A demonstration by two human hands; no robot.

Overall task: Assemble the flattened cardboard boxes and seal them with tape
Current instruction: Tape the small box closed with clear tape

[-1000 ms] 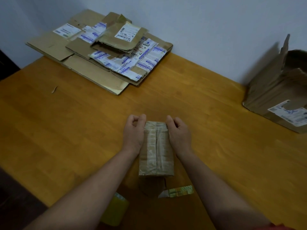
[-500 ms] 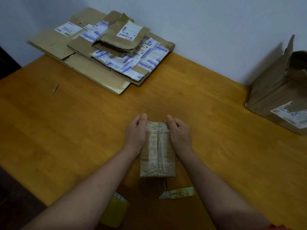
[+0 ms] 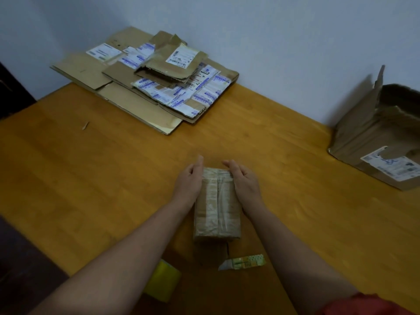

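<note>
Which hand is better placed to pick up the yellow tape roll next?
Left hand, probably: the yellow tape roll lies on its side of the small box; the right hand would cross over.

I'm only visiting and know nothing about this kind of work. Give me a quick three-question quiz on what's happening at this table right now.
1. True or false: one hand is holding the yellow tape roll.
2. The left hand and the right hand both touch which thing? A) small taped box B) yellow tape roll C) open cardboard box
3. On which side of the person does the open cardboard box stand?

Key: 1 false, it lies untouched. 2 A. 3 the right.
</note>
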